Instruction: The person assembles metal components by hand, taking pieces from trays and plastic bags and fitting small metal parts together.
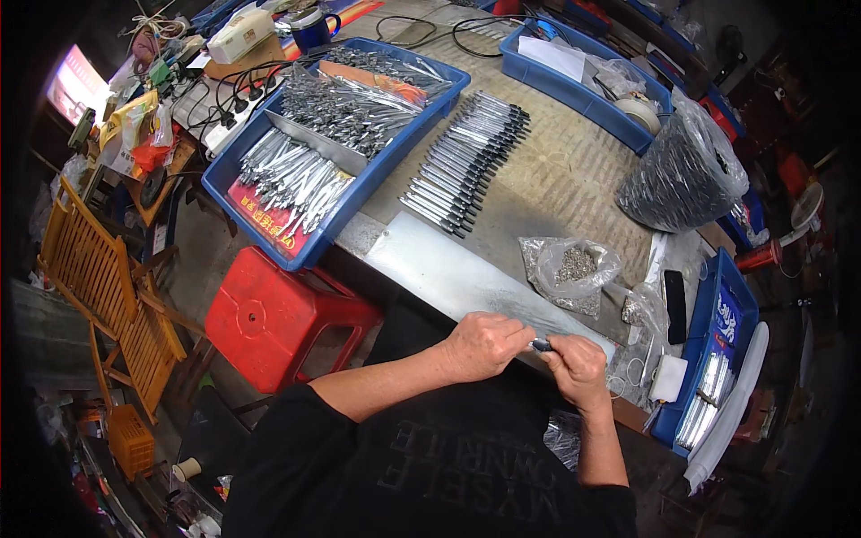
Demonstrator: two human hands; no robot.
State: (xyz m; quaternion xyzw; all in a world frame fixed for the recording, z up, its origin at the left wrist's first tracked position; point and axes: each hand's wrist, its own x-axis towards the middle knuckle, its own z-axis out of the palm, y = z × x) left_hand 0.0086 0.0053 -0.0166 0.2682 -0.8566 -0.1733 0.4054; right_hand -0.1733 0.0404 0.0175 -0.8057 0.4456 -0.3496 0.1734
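Note:
My left hand (pixel 484 346) and my right hand (pixel 578 369) meet over the front edge of the table. Both sets of fingers are closed on a slim rod-like part (pixel 541 344), of which only a short dark and shiny stretch shows between them. A pale flat plate (pixel 439 260) lies along the table edge just beyond my hands. Past it, a row of silver rods with black ends (pixel 466 161) lies side by side. To the right of the plate sits an open clear bag of small metal pieces (pixel 574 266).
A blue tray (pixel 336 211) with several silver rods stands at the left, above a red stool (pixel 260 300). At the right are a bag of black parts (pixel 677 170), a phone (pixel 674 305) and another blue tray (pixel 668 421). A blue bin (pixel 574 103) stands at the back.

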